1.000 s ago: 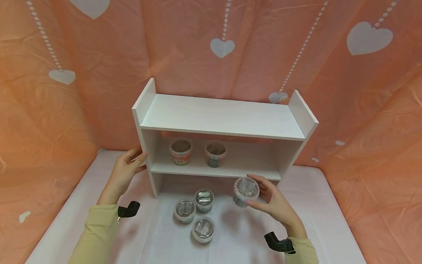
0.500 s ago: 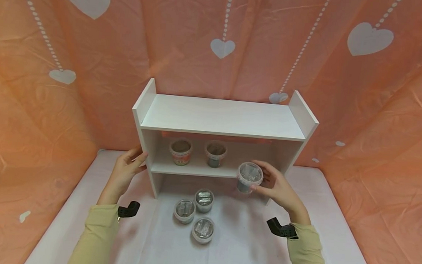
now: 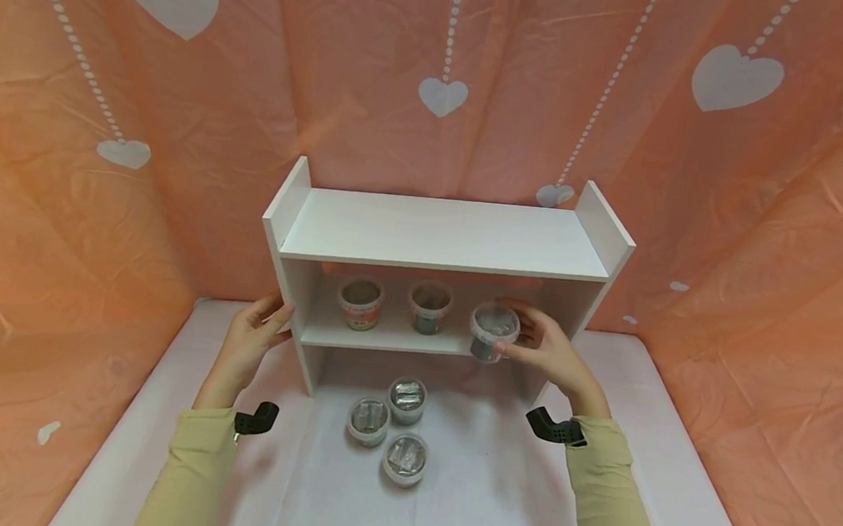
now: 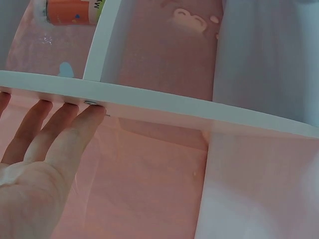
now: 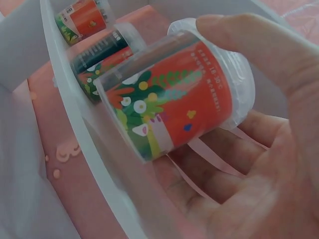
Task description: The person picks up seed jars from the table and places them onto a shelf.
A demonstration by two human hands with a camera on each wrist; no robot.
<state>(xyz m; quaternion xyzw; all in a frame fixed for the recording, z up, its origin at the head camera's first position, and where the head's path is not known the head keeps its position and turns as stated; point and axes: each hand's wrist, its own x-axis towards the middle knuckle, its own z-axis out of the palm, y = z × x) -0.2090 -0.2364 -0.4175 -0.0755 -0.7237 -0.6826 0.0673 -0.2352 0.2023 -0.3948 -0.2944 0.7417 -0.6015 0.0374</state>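
Right hand [image 3: 549, 349] right of centre in head view, thumb and fingers clamped round clear cup [image 3: 486, 342]. Cup overlaps right part of lower shelf board [image 3: 388, 337]; whether base touches it, cannot tell. Lid end faces up, long axis near upright, slightly tilted; in right-wrist view axis slants, lid to right, base lower left. Left hand [image 3: 249, 344] left of centre, fingers slightly apart, tips against side panel [image 3: 300, 290]. Two upright cups [image 3: 362, 316] on same board, mid-frame; three lidded cups [image 3: 405, 458] on table [image 3: 460, 509], lower middle.

Orange backdrop [image 3: 379, 59] with pale hearts [image 3: 443, 98] and dotted strings [image 3: 453, 23], whitish tabletop [image 3: 475, 510] below
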